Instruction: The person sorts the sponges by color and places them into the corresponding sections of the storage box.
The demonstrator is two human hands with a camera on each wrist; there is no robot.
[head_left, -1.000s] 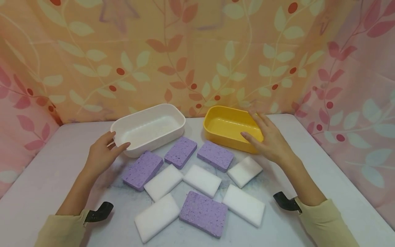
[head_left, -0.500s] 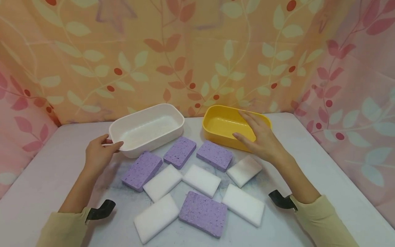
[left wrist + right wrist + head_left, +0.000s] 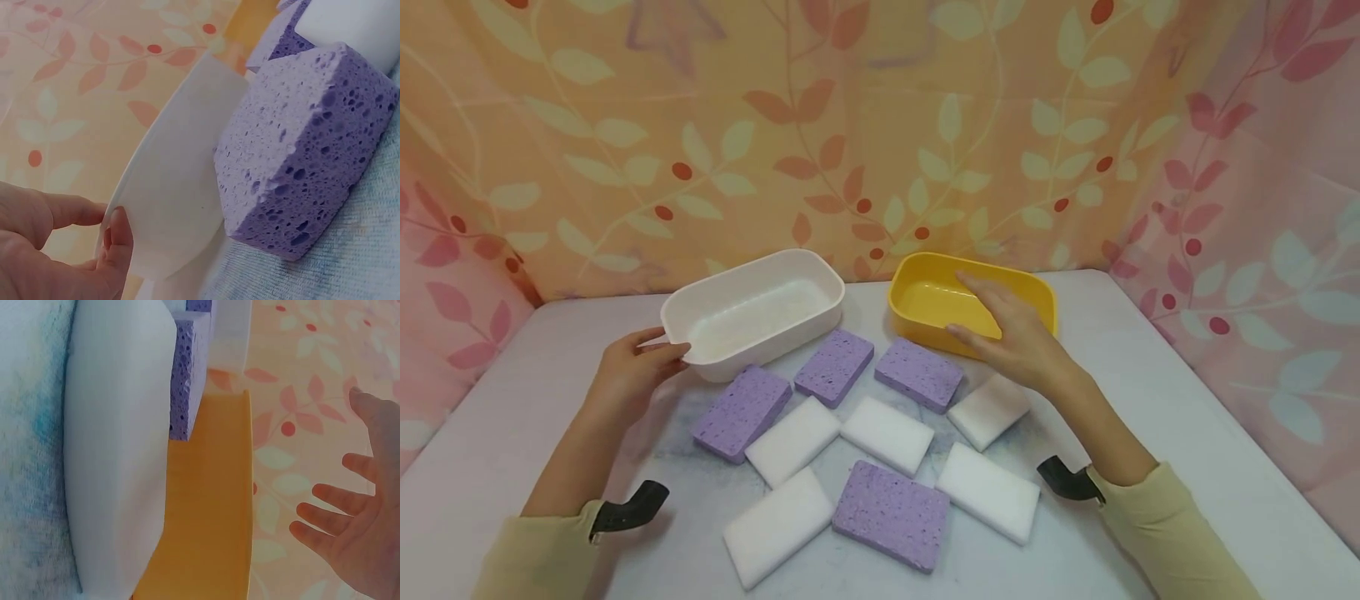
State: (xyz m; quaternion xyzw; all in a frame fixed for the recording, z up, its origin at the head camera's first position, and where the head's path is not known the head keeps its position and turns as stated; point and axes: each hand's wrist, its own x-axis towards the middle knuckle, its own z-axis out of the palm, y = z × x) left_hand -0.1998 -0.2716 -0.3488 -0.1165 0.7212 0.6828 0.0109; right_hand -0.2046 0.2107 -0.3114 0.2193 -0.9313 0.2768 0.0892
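At the left rear of the table stands a white oblong tub [image 3: 737,321]. My left hand [image 3: 628,371] pinches the rim at its left end, thumb and fingers on opposite sides of the wall in the left wrist view. A yellow oblong tub [image 3: 925,300] stands to the right, its near right part hidden behind my right hand [image 3: 1018,342]. That hand is spread with fingers apart and holds nothing; the right wrist view shows it above the yellow tub's wall [image 3: 206,500], apart from it. Both tubs have no sponges in them.
Purple porous sponges [image 3: 742,414] and white foam sponges [image 3: 887,435], several of each, lie flat in front of the tubs. One purple sponge [image 3: 891,515] lies nearest the front. A patterned curtain [image 3: 820,125] hangs behind the table.
My left hand has closed its thumb and fingers on the white tub's rim. My right hand has shifted left over the yellow tub, still spread. The sponges lie where they were.
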